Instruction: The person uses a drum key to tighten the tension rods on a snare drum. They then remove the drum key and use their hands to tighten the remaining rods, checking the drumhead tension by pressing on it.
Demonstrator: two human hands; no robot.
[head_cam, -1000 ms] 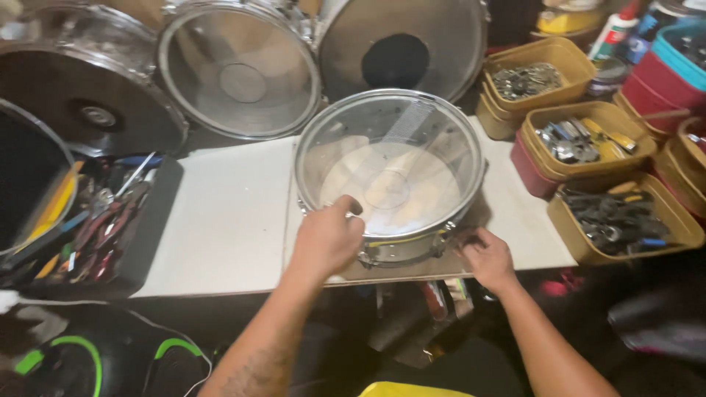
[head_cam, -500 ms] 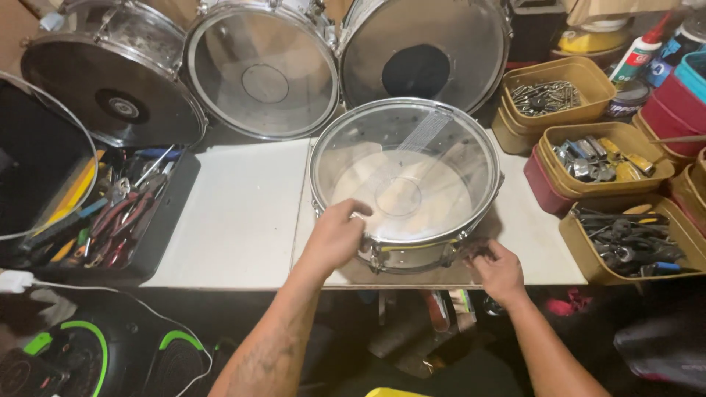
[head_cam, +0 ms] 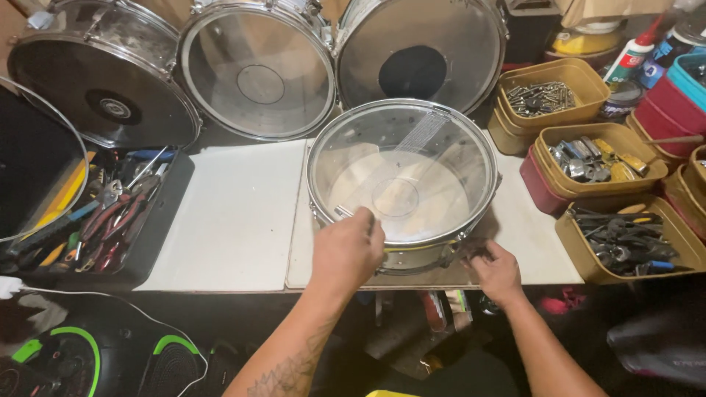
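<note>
Here my left hand [head_cam: 346, 250] rests curled on the near rim of the snare [head_cam: 403, 184], fingers bent over the hoop at the lower left of the drum; whether it pinches anything small I cannot tell. My right hand [head_cam: 497, 270] sits at the drum's lower right edge, fingers closed loosely around a dark little piece by a lug, too blurred to name.

The snare lies at the centre of the frame on the white counter [head_cam: 235, 213], close to the near edge, head facing up. Being round, it has no long axis across the counter; its axis runs straight up toward me, and the clear head shows the bottom skin through it.

As I judge it, the risk is the counter edge: the drum sits so near it that a push from either hand could slide it off toward me. Leaning my left hand's weight on the hoop could also tip the far side up. The tubs [head_cam: 596, 158] of hardware at right stand near enough for my right elbow to knock.
</note>
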